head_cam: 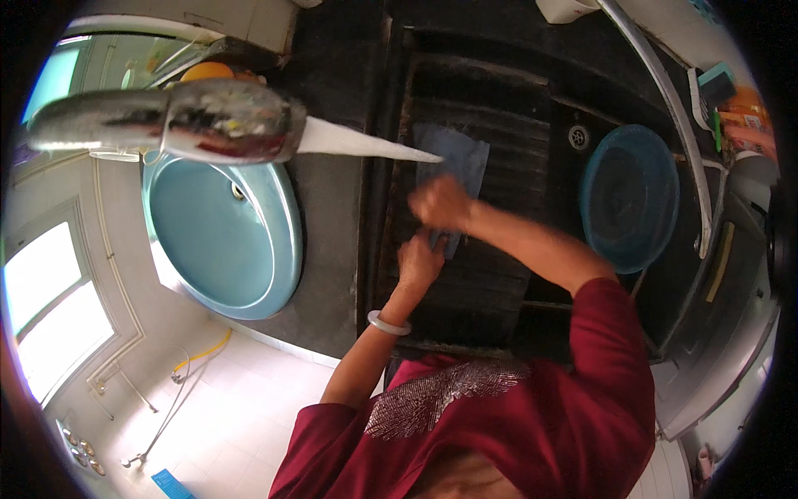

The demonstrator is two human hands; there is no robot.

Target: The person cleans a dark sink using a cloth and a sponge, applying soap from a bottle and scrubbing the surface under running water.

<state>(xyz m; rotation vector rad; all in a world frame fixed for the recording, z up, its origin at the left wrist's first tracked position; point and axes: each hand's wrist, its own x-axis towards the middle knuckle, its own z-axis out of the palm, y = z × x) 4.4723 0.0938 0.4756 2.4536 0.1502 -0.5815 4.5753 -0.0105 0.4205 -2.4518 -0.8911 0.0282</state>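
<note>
A wet blue-grey cloth (458, 153) lies spread on the dark ribbed washboard (517, 206) of a stone laundry sink. My left hand (421, 259), with a pale bangle (389, 323) above the wrist, grips the cloth's near end. Just beyond it my right hand (442, 203) is curled over the middle of the cloth. Motion blurs that hand, and whatever its fingers hold is hidden. From the left a chrome faucet (230, 121) reaches over the sink, large and close to the camera. A white stream of water (361, 140) tapers from its mouth towards the cloth's far part.
Right of the washboard, a blue plastic basin (629, 199) stands near a metal drain (579, 137). On the left a turquoise washbasin (218, 231) is set beside the dark counter (327, 249). A curved metal pipe (676, 118) arches along the right side.
</note>
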